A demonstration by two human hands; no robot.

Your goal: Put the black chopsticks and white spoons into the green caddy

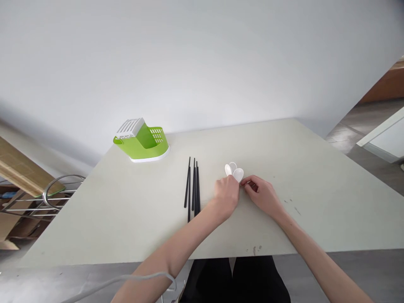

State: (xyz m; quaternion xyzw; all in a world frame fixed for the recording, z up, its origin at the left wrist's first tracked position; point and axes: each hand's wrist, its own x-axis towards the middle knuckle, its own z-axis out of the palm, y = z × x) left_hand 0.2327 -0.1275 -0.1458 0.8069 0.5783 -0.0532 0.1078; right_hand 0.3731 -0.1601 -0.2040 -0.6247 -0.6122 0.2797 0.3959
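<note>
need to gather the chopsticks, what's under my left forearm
Some black chopsticks reach your left forearm and seem to pass under it; their near ends and anything else beneath are covered.

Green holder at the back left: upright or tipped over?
Upright: the green holder stands with its white base flat on the table, its open side facing up.
</note>
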